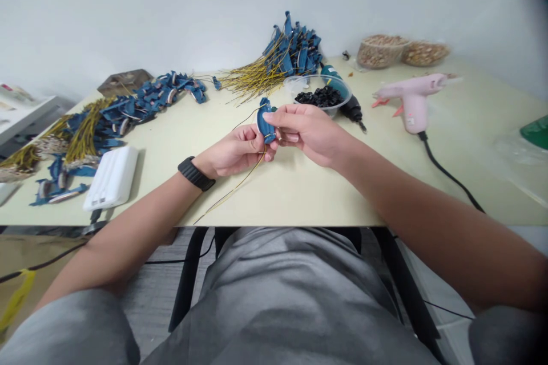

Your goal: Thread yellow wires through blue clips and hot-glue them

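Observation:
A small blue piece with a pale edge (266,121) is held upright above the table between my two hands. My left hand (243,149) pinches its lower end. The fingers of my right hand (309,130) close on its right side, the thumb lying across its face. Thin yellow and dark cords (240,185) run from the piece down to the left, towards the table's front edge. Just behind my right hand stands a clear plastic bowl (347,90) of small black pieces (320,97). What my right fingertips do behind the piece is hidden.
A pink glue gun (413,98) lies at right, its black cable trailing forward. Behind the bowl is a green-and-black power tool (351,109). Corded blue pieces are heaped at the back (295,51) and left (145,97). A white power bank (112,177) and nut-like bits in containers (381,52) also stand here.

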{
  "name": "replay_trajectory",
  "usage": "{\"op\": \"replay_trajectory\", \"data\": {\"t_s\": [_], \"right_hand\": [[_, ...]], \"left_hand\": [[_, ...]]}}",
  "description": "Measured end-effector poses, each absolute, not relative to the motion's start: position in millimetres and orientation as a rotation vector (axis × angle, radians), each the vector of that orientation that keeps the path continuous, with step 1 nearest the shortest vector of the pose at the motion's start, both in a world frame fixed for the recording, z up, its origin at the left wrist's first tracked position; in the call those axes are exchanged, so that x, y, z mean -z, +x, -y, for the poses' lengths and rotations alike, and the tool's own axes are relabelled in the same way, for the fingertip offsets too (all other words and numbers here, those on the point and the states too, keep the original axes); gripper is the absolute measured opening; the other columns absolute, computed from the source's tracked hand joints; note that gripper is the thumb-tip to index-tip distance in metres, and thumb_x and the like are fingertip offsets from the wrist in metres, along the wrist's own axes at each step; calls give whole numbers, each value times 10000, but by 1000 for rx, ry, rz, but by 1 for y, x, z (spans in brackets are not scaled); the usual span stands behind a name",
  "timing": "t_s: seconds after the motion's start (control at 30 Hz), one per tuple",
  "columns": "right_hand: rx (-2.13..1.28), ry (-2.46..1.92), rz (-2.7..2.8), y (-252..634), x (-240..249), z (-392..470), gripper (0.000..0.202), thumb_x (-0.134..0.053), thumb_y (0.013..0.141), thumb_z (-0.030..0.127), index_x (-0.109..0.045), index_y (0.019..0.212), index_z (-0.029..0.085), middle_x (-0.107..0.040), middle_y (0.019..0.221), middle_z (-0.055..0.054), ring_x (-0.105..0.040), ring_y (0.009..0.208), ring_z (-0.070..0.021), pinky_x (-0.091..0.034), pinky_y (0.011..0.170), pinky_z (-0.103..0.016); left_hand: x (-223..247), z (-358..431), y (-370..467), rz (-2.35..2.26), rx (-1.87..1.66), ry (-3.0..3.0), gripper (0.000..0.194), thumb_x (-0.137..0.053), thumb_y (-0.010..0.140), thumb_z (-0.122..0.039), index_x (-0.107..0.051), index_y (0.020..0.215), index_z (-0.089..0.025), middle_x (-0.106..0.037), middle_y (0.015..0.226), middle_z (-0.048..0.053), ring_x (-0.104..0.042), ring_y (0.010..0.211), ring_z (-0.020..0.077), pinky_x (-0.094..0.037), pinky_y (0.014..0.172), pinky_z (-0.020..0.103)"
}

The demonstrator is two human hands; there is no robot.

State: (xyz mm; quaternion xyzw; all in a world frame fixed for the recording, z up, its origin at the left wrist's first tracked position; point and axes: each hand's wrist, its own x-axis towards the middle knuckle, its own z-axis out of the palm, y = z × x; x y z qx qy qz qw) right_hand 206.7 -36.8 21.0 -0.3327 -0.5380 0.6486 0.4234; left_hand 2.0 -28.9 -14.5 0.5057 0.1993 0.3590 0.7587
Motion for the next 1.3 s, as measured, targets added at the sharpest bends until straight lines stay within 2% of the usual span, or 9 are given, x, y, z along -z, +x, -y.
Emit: {"op": "replay_trajectory", "data": {"t_s": [0.1,0.27,0.53,0.73,0.93,1.03,1.13,1.2,1.3], "right_hand": [[-1658,-795,1336,208,-21,37,559,-1108,795,497,-633,750,207,-537,627,56,-485,609,-99,-447,613,-261],[-1637,-811,1336,207,-17,34,549,-1092,823,502,-635,751,208,-568,662,47,-472,609,-96,-432,604,-266],[-1551,-934,1266,204,-13,31,282,-876,1059,244,-713,836,186,-678,764,18,-560,653,-91,-453,650,-243],[-1331,-951,1355,201,-10,31,291,-820,1029,117,-721,764,188,-693,710,5,-585,611,-109,-485,618,-264],[-1115,-1000,1480,201,-9,30,281,-800,994,108,-689,757,209,-697,696,1,-612,625,-140,-475,622,-296],[-922,-1049,1553,205,-6,24,281,-790,985,112,-664,756,215,-677,705,7,-587,653,-145,-441,646,-313],[-774,-1088,1603,210,-4,17,274,-776,976,117,-648,755,217,-645,705,17,-548,678,-147,-413,675,-329],[-720,-1115,1627,214,-4,13,269,-770,970,118,-640,756,215,-636,711,21,-522,681,-145,-396,684,-337],[-664,-1154,1661,219,-6,9,256,-767,965,113,-646,762,210,-616,706,27,-481,669,-140,-372,687,-346]], "left_hand": [[13,30,2,-430,-766,1082,400,-1138,752,-371,-877,933,-128,-802,848,56,-739,713,113,-624,722,218],[14,29,2,-480,-802,1117,437,-1136,745,-459,-855,888,-157,-813,892,50,-718,715,108,-616,725,236],[18,25,4,-579,-894,1262,484,-1107,776,-553,-839,929,-180,-801,939,44,-695,770,105,-599,761,236],[26,22,8,-554,-932,1424,495,-1079,820,-569,-842,1016,-181,-793,995,38,-703,825,103,-588,803,234],[27,23,7,-661,-941,1596,539,-1043,859,-600,-809,1071,-163,-801,1013,52,-716,854,126,-597,825,263],[21,26,4,-709,-849,1643,594,-937,944,-694,-817,1147,-149,-842,1150,115,-771,992,176,-630,971,332],[7,31,-4,-763,-700,1734,652,-837,1015,-739,-825,1296,-151,-841,1383,171,-796,1267,269,-596,1201,446],[-7,35,-12,-833,-541,1834,688,-789,1047,-744,-816,1434,-176,-789,1558,168,-728,1487,333,-510,1342,510],[-32,42,-23,-917,-294,1956,693,-767,1063,-719,-775,1582,-260,-661,1749,102,-613,1652,371,-465,1401,522]]}}
